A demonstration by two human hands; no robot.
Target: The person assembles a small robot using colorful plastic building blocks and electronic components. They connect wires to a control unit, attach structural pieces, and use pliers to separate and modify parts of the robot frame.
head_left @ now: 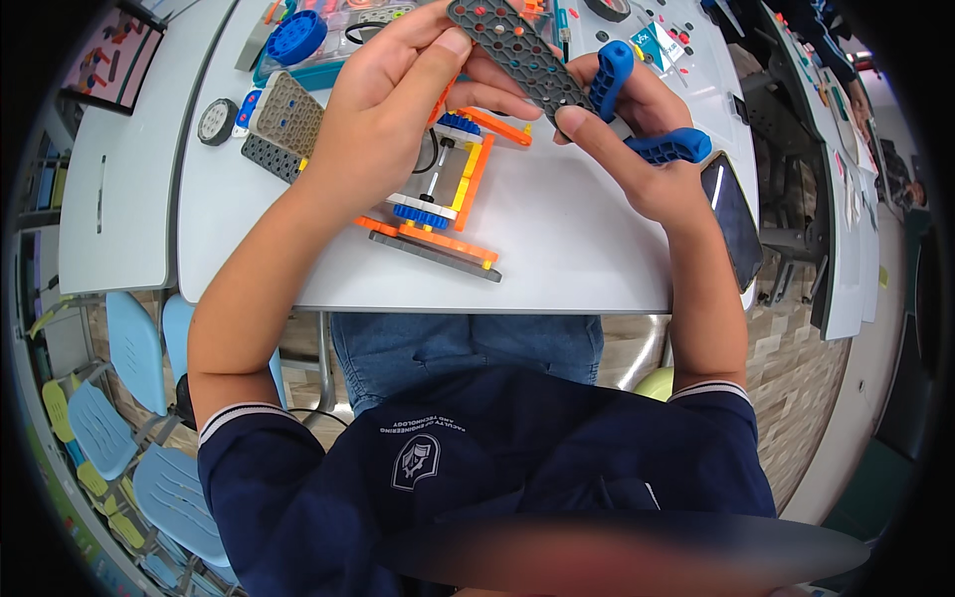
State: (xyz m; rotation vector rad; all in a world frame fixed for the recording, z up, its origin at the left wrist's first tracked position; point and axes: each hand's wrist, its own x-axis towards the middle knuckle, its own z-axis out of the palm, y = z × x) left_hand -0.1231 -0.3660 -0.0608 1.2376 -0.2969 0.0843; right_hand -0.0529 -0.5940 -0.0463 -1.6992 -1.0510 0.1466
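A dark grey perforated plastic plate [512, 58] is held up above the table, slanting down to the right. My left hand [393, 109] is closed around its upper left end, with an orange strip beside the fingers. At the lower right end my right hand [647, 149] pinches the plate between thumb and fingers. Two blue curved pieces [668, 146] stick out by the right hand; how they join the plate is hidden. Below my hands stands a building-kit assembly [463, 184] of orange and yellow beams, blue gears and a metal shaft, partly covered by my left hand.
Left of my forearm lie a beige perforated plate [286, 111], a grey wheel [217, 121] and a blue wheel [296, 38]. A parts tray [261, 75] stands behind. A phone [731, 214] lies at the table's right edge. Light blue chairs [99, 428] stand at the left.
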